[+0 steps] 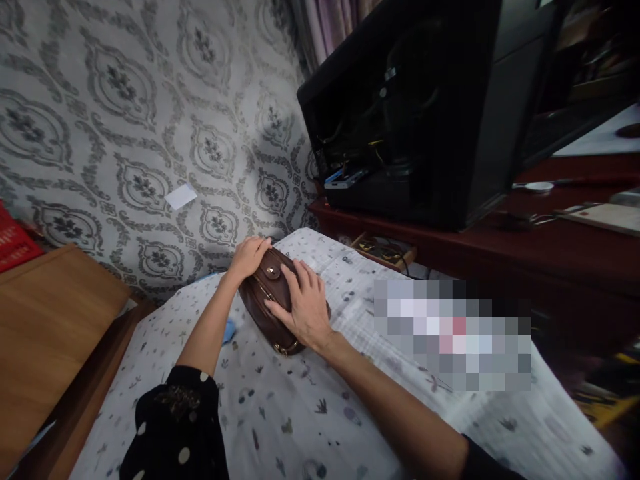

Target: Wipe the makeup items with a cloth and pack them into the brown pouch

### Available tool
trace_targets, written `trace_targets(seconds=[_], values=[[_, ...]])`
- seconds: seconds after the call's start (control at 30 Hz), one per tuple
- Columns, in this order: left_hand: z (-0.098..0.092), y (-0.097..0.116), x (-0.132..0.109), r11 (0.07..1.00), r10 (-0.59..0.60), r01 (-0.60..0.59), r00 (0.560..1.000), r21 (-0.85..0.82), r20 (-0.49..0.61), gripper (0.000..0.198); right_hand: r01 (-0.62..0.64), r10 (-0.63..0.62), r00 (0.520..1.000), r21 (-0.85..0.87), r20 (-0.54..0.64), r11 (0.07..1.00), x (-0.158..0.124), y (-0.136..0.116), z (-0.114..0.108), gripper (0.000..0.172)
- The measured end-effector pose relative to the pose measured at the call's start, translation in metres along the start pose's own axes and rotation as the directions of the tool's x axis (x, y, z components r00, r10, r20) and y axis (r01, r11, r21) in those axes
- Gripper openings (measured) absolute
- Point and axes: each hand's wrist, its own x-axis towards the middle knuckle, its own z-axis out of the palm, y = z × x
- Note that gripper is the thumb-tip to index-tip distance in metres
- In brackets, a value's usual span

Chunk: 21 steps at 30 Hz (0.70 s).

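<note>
A brown leather handbag [257, 303] with gold-coloured metal fittings lies on a white printed bedsheet [280, 400]. My left hand [250, 257] is at the bag's far left end, its fingers bent over the edge and gripping it. Across the bag's right side rests my right hand [306, 303], thumb and fingers spread apart against the leather. A small round clasp [273, 271] shows between the two hands. At the bag's near end a metal chain piece [286, 348] is visible. Part of a blue item [229, 331] peeks out left of the bag.
A wooden box or furniture panel [55, 333] stands at the left. On the right, a large black computer case [415, 133] sits on a dark red desk [500, 260]. Below it is a small open drawer [383, 252] with items inside. A blurred patch covers part of the sheet.
</note>
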Motion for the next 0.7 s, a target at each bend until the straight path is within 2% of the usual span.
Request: trace_targets(seconds=[0.17, 0.3, 0.43, 0.5, 0.6, 0.63, 0.7], values=[[0.005, 0.003, -0.001, 1.0, -0.023, 0.024, 0.999, 0.006, -0.045, 0.051, 0.0, 0.003, 0.997, -0.031, 0.081, 1.0, 0.011, -0.003, -0.014, 0.076], [0.007, 0.004, 0.0, 0.999, -0.036, 0.034, 0.998, -0.028, -0.059, 0.048, 0.051, -0.044, 0.992, -0.052, 0.12, 0.997, 0.017, -0.009, -0.02, 0.08], [-0.003, 0.005, -0.006, 0.995, -0.022, 0.016, 0.998, -0.097, -0.061, 0.045, 0.065, -0.057, 0.99, -0.063, 0.126, 0.996, 0.015, -0.013, -0.017, 0.073], [-0.013, 0.002, -0.016, 0.992, -0.018, 0.004, 0.994, -0.129, -0.112, 0.04, 0.057, -0.051, 0.992, -0.058, 0.112, 0.997, 0.014, -0.013, -0.015, 0.071], [-0.03, -0.005, -0.041, 0.987, -0.033, -0.009, 0.967, -0.162, -0.252, 0.028, 0.05, -0.046, 0.994, -0.039, 0.098, 0.998, 0.012, -0.012, -0.012, 0.07], [-0.035, -0.008, -0.05, 0.986, -0.022, -0.021, 0.966, -0.163, -0.258, 0.024, 0.047, -0.044, 0.994, -0.032, 0.096, 0.998, 0.012, -0.012, -0.011, 0.07], [-0.041, -0.011, -0.068, 0.989, 0.033, -0.058, 0.983, -0.133, -0.179, 0.021, 0.038, -0.036, 0.995, -0.022, 0.088, 0.999, 0.012, -0.013, -0.01, 0.069]])
